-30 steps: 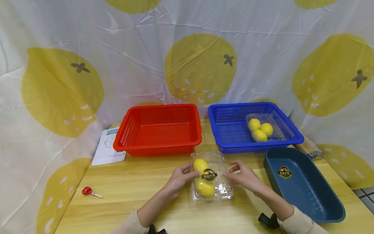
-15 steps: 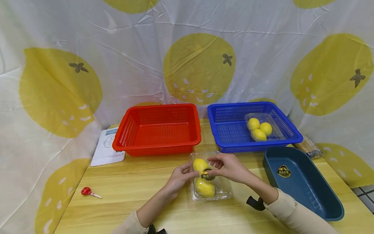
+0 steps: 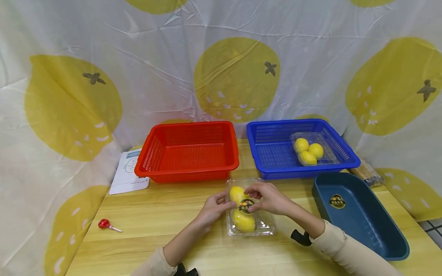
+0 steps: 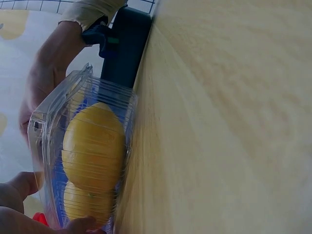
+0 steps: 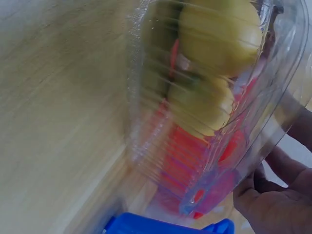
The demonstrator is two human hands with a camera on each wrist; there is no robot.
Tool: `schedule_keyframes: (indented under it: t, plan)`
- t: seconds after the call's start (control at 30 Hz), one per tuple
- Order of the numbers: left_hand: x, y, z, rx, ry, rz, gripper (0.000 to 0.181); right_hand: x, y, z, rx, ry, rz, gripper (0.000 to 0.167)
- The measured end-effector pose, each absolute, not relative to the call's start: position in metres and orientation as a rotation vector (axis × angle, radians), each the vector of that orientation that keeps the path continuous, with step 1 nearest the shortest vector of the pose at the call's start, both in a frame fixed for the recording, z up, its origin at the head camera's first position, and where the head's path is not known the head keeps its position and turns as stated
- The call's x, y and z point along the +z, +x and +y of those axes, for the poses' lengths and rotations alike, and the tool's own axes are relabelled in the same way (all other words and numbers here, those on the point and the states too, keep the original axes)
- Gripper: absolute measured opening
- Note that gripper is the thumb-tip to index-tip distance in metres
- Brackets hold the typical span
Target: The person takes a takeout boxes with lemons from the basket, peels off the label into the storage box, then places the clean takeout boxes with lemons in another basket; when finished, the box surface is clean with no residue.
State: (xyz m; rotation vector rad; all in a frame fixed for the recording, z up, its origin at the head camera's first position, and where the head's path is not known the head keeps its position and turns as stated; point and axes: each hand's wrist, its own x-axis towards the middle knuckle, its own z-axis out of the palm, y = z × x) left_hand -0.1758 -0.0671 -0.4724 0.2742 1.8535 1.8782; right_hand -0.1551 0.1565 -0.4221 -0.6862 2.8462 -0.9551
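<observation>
Both forearms [image 3: 183, 239] angle inward; the left hand [image 3: 212, 211] pinches the clear box [image 3: 265, 223] at its left edge, the right hand [image 3: 271, 198] bends parted thumb and fingers [image 3: 253, 189] over its label [image 3: 245, 206].

Yel lemons [image 3: 244, 221], blk/gold label [image 3: 245, 206]; red bskt [image 3: 195, 153], blu bskt [image 3: 273, 154]

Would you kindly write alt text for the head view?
A left hand holds a clear plastic box of yellow fruit at a pale wooden table, the right hand at its black label; behind, a red plastic basket and a blue one.
</observation>
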Motion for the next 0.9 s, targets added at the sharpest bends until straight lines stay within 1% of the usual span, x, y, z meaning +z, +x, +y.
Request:
schedule_keyframes:
  t: [0.23,0.63,0.9]
  plan:
    - [-0.4702,-0.1739,-0.0659,1.862,0.271,1.869,0.072,-0.4269,-0.1528,0.1601,-0.959,-0.699,2.855,0.044]
    - [-0.4741,-0.1751,-0.066,1.849,0.271,1.891,0.073,-0.4267,-0.147,0.1569,-0.987,-0.619,2.84,0.041]
    - [-0.4774,-0.1762,-0.0657,1.856,0.266,1.9,0.071,-0.4282,-0.1488,0.1574,-1.02,-0.622,2.823,0.024]
